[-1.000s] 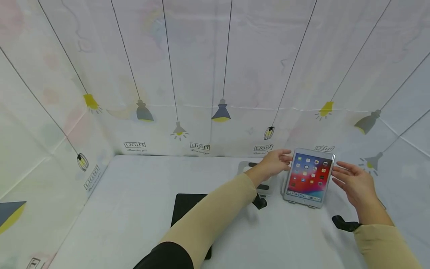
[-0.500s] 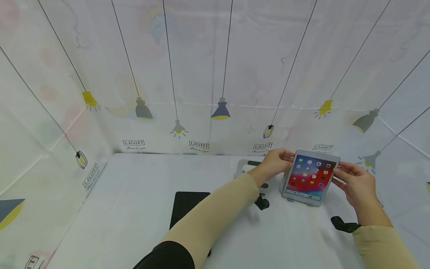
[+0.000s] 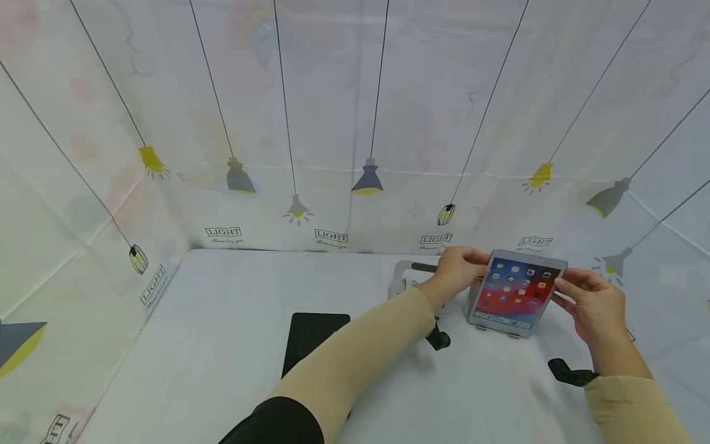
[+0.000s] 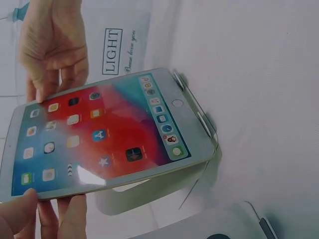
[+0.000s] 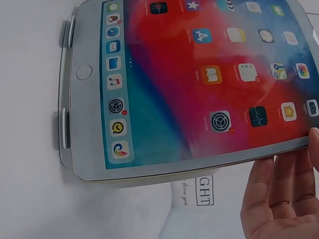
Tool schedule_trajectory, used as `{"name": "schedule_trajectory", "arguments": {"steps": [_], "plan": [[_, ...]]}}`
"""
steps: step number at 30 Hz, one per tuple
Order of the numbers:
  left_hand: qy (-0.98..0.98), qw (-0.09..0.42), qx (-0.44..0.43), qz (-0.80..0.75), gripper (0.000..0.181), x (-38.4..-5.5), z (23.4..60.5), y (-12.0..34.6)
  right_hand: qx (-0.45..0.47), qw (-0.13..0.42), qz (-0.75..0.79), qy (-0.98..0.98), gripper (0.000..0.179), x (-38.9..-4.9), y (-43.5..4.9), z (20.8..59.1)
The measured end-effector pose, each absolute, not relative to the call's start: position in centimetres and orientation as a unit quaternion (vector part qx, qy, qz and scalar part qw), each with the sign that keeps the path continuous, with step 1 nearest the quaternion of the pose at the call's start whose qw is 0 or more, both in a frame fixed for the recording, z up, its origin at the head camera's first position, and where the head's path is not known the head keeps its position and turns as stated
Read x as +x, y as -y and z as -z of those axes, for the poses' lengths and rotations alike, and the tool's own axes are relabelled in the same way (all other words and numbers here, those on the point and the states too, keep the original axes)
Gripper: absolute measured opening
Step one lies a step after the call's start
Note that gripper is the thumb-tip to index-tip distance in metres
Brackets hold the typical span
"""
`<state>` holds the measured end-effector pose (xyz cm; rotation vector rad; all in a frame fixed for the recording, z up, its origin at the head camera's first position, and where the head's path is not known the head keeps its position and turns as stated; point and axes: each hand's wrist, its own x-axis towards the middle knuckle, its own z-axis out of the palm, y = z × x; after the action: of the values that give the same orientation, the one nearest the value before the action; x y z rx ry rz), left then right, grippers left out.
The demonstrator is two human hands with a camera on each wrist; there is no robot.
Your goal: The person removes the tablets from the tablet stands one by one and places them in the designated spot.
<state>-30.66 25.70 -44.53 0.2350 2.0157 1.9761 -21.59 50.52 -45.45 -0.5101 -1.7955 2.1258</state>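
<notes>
A white-framed tablet [image 3: 516, 293] with its home screen lit leans on a light grey stand [image 4: 144, 194]. Its bottom edge sits at the stand's two front lips, seen in both wrist views. My left hand [image 3: 458, 272] pinches the tablet's upper left edge, thumb on the front and fingers behind. On the opposite edge, my right hand [image 3: 596, 303] grips near the top corner in the same way, its thumb [image 5: 314, 147] at the bezel. Most of the stand is hidden behind the tablet.
Left of the tablet is another grey stand [image 3: 400, 279] with black pads, partly covered by my left arm. A flat black rectangular object [image 3: 313, 336] lies on the white table [image 3: 233, 320], partly under my left forearm. A lamp-patterned curtain [image 3: 310, 123] closes off the back.
Both hands have moved in from beside the tablet to grip its edges. The tablet's top has shifted right and leans farther back, while its bottom stays at the stand's lips.
</notes>
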Motion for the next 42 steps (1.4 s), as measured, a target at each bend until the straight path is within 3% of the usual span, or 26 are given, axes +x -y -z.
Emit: {"name": "schedule_trajectory", "arguments": {"steps": [10, 29, 42], "plan": [[-0.706, 0.123, 0.057, -0.695, 0.012, -30.3, 44.6, -25.2, -0.181, 0.159, -0.729, 0.641, 0.033, -21.3, -49.4, 44.7], [-0.705, 0.112, 0.043, -0.699, 0.015, -29.5, 44.0, -24.3, -0.176, 0.141, -0.702, 0.676, 0.041, -20.8, -48.6, 43.9], [-0.701, 0.115, 0.066, -0.700, 0.014, -29.7, 44.2, -22.7, -0.157, 0.138, -0.697, 0.686, 0.029, -21.0, -47.6, 43.7]]}}
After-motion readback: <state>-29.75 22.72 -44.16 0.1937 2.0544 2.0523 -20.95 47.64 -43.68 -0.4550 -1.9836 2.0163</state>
